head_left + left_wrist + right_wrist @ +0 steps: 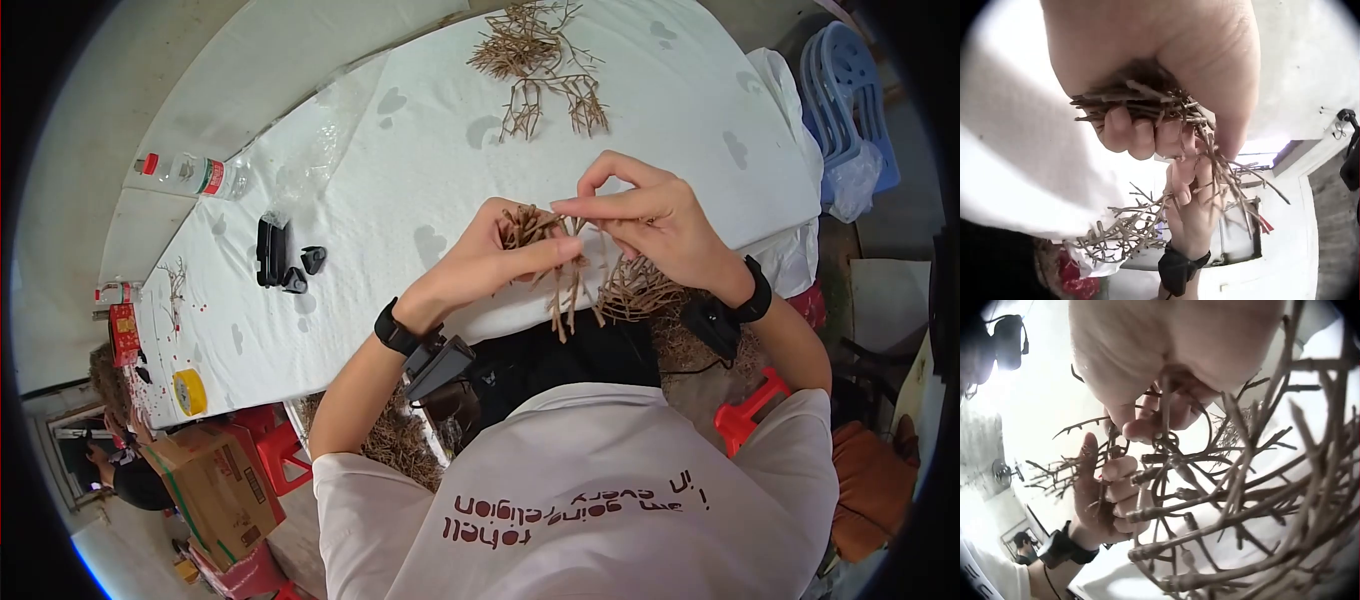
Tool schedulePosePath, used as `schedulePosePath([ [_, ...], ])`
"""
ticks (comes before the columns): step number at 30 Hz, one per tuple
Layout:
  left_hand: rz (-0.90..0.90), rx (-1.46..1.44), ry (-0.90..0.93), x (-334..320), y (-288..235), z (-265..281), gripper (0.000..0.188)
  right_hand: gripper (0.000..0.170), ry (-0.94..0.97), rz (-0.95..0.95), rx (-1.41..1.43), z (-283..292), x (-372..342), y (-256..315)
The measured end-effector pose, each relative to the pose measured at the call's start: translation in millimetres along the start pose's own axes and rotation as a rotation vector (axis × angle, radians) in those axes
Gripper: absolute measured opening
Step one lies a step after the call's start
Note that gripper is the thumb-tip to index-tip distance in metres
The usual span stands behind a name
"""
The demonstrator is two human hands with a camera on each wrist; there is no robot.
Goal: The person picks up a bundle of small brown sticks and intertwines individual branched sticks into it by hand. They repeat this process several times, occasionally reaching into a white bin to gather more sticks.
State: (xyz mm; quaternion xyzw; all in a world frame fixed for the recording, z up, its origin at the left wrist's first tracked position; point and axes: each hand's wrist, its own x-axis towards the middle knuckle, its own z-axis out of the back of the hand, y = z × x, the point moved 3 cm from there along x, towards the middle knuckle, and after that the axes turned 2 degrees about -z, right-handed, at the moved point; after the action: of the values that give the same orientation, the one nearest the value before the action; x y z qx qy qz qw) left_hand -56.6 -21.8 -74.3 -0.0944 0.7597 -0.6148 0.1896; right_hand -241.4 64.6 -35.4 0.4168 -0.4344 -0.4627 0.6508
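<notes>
White tablecloth (400, 175), twigs (520, 229) inside left grip (468, 265)

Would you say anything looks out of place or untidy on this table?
Yes: small red bits are scattered on the left end of the table, near the yellow tape, like stray litter, and clear plastic lies crumpled by the black case. I see no spilled liquid, and cannot tell if the held twigs are damaged.
</notes>
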Motion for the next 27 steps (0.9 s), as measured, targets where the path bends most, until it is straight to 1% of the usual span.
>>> schedulePosePath([
  [1,0.008,0.048,-0.014,-1,0,1,0.025,0.050,0.010,0.038,-0.083,-1,-1,0],
  [3,0.017,0.098,-0.030,-2,0,0,0.024,0.052,0.010,0.075,-0.104,-1,-1,0],
  [5,-0.122,-0.008,-0.134,0,-3,-3,0.023,0.057,0.011,0.148,-0.153,-1,-2,1],
  [6,-0.193,-0.060,-0.184,0,-6,-3,0.022,0.057,0.008,0.149,-0.154,-2,-2,3],
  [9,-0.149,-0.076,-0.203,-2,-7,-5,0.022,0.059,0.006,0.146,-0.310,-7,-3,11],
  [11,-0.125,-0.085,-0.212,-3,-8,-6,0.022,0.060,0.011,0.138,-0.329,-9,-4,15],
  [14,-0.048,-0.089,-0.157,-6,-7,-7,0.021,0.060,0.028,0.126,-0.365,-11,-5,18],
  [15,-0.048,-0.088,-0.157,-6,-7,-7,0.021,0.053,-0.003,0.029,-0.227,-9,-5,16],
  [17,-0.126,0.018,-0.187,-5,-6,-4,0.023,0.039,-0.066,-0.162,0.049,-6,-6,12],
  [18,-0.164,0.072,-0.202,-5,-7,-4,0.025,0.039,-0.067,-0.161,0.049,-6,-5,11],
  [19,-0.163,0.074,-0.202,-6,-7,-4,0.025,0.030,-0.006,-0.251,0.046,-8,-4,8],
  [21,-0.154,0.187,-0.246,-9,-10,-3,0.025,0.016,0.114,-0.427,0.035,-9,-2,2],
  [22,-0.149,0.244,-0.269,-11,-12,-2,0.026,0.016,0.112,-0.424,0.035,-10,-1,1],
  [23,-0.148,0.245,-0.269,-13,-14,-2,0.026,0.013,0.125,-0.380,0.040,-12,-1,0],
  [24,-0.134,0.290,-0.259,-15,-18,-2,0.025,0.014,0.138,-0.336,0.044,-13,-1,-2],
  [25,-0.121,0.335,-0.248,-17,-21,-1,0.023,0.019,0.151,-0.292,0.047,-14,-1,-2],
  [26,-0.108,0.380,-0.237,-19,-25,0,0.022,0.019,0.151,-0.292,0.048,-12,0,0],
  [27,-0.106,0.380,-0.238,-21,-29,2,0.022,0.020,0.223,-0.293,-0.031,-11,1,4],
])
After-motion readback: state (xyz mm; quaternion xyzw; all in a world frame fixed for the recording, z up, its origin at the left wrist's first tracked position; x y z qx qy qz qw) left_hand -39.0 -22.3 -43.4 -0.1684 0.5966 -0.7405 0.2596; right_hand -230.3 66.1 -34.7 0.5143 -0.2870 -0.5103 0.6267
